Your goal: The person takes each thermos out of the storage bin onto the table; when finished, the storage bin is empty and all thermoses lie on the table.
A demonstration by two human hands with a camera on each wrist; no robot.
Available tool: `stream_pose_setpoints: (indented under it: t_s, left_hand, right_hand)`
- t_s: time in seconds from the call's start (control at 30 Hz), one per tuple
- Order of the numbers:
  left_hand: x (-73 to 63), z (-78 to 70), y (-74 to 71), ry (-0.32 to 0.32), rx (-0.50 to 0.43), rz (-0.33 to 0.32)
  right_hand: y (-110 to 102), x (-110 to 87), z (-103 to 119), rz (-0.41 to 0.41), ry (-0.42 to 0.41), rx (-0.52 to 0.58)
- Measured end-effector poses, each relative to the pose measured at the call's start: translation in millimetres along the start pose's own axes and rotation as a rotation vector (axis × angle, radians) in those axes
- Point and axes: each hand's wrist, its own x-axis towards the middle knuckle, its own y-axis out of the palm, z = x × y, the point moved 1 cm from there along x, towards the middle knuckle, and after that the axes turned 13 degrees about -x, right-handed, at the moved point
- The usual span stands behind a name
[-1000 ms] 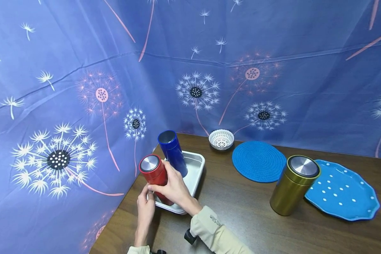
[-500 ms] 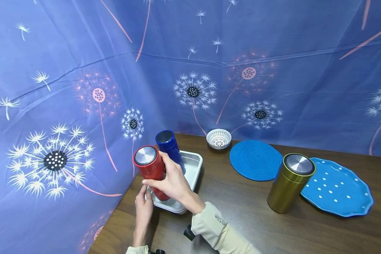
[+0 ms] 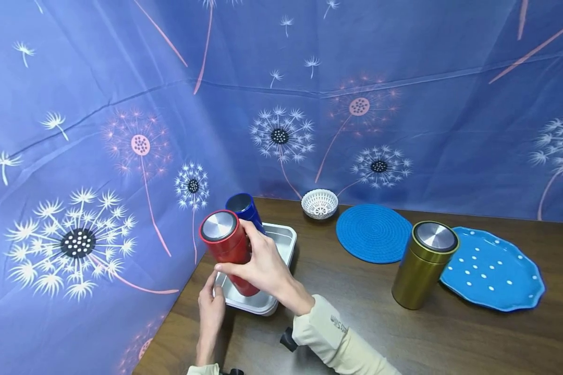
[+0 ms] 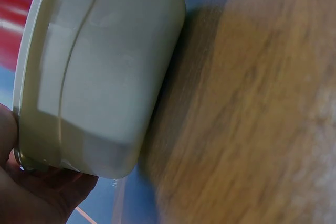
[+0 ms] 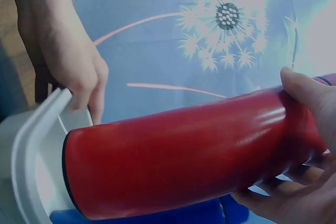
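My right hand grips a red thermos bottle with a silver lid, thumb on one side and fingers round the other. The bottle tilts over a white rectangular tray; in the right wrist view its black-edged base hangs just inside the tray wall. My left hand pinches the tray's near left corner, thumb at the rim and fingers against the outer side. A blue thermos bottle stands in the tray behind the red one, mostly hidden by it.
A white openwork basket sits at the back by the dandelion-print cloth. Rightward lie a round blue placemat, a gold thermos bottle standing upright, and a blue polka-dot plate. The cloth borders the table's left and back.
The red bottle has risen in my right hand and now hides more of the blue one. My left hand stays at the tray corner. The head view has shifted slightly.
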Motion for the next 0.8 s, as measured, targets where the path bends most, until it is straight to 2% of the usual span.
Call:
stream_pose_setpoints:
  t_s: [0.3, 0.5, 0.8]
  left_hand:
    - [-1.8, 0.8, 1.2, 0.016, -0.011, 0.001]
    - [-3.3, 1.6, 2.8, 0.001, -0.047, 0.021]
    - [-2.1, -0.5, 0.2, -0.015, -0.028, 0.013]
  right_hand:
    - [-27, -5.1, 1, -0.03, 0.045, -0.014]
    - [-42, -10.3, -2, -0.054, 0.073, -0.052]
    - [-65, -19.8, -6, -0.092, 0.126, -0.042]
